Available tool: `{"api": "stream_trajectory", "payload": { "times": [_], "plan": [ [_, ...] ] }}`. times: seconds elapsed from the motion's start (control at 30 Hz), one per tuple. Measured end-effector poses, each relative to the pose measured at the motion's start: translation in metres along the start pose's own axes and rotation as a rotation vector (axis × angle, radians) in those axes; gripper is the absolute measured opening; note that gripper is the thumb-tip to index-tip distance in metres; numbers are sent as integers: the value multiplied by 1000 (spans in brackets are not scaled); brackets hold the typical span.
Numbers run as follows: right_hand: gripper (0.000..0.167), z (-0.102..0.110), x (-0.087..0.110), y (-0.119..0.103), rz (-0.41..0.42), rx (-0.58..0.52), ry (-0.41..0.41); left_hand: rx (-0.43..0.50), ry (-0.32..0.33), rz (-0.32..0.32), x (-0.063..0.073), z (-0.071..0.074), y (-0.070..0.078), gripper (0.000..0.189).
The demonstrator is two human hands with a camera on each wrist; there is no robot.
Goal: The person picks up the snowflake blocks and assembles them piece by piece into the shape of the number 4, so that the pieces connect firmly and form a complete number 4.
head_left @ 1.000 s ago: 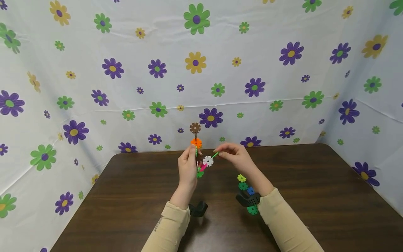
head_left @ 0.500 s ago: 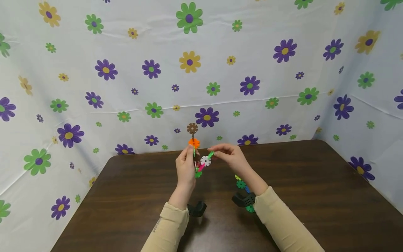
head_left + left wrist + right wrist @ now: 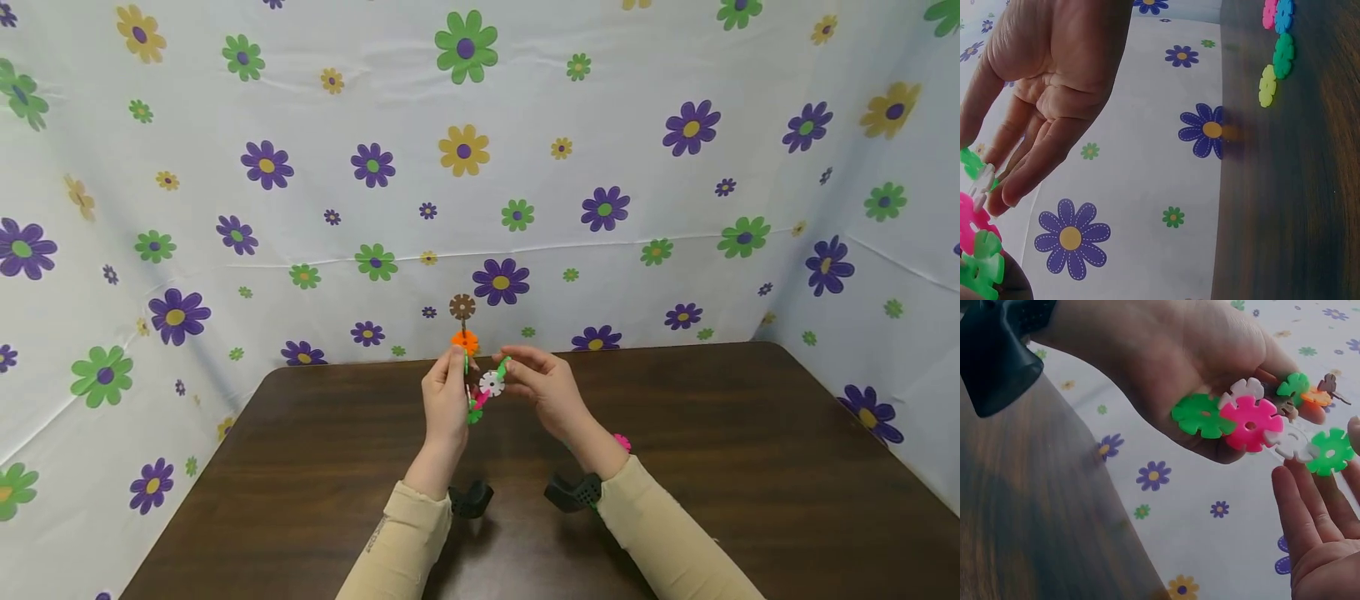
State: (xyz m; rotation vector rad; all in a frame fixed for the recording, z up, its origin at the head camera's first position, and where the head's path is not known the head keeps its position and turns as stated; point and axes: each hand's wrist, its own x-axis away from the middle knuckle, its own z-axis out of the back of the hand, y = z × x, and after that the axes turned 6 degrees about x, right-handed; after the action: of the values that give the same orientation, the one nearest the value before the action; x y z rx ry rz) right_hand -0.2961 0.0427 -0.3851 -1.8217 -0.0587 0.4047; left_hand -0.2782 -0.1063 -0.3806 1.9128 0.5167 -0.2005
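Observation:
A chain of slotted flower-shaped plastic discs hangs between both hands above the table. My left hand grips it along the middle; a brown disc and an orange disc stick up above the fingers. Lower down, a green disc and a pink disc join to a white disc. On the white disc's far side is another green disc, which my right hand pinches at its edge. The right hand's other fingers extend beneath the chain. Some discs are partly hidden by the left fingers.
A row of joined discs, yellow, green, blue and pink, lies on the dark wooden table, mostly behind the right forearm in the head view. Black wrist cameras sit under both wrists. A flowered curtain hangs behind the table.
The right hand has moved slightly left and turned its palm, tilting the green disc from edge-on. Its forearm now covers most of the discs on the table, and a pink one shows beside it.

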Motion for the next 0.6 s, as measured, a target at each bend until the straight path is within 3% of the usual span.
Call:
{"api": "stream_trajectory", "payload": {
  "times": [0.27,0.43,0.6],
  "plan": [
    [30,2,1,0,-15,-118,-9,5,-26,-11,-1,-2,1,45],
    [20,3,0,-1,-15,-141,-34,4,-20,-26,-1,-2,2,45],
    [24,2,-2,1,-8,-151,-67,-4,-7,-36,-2,1,4,45]
  ]
}}
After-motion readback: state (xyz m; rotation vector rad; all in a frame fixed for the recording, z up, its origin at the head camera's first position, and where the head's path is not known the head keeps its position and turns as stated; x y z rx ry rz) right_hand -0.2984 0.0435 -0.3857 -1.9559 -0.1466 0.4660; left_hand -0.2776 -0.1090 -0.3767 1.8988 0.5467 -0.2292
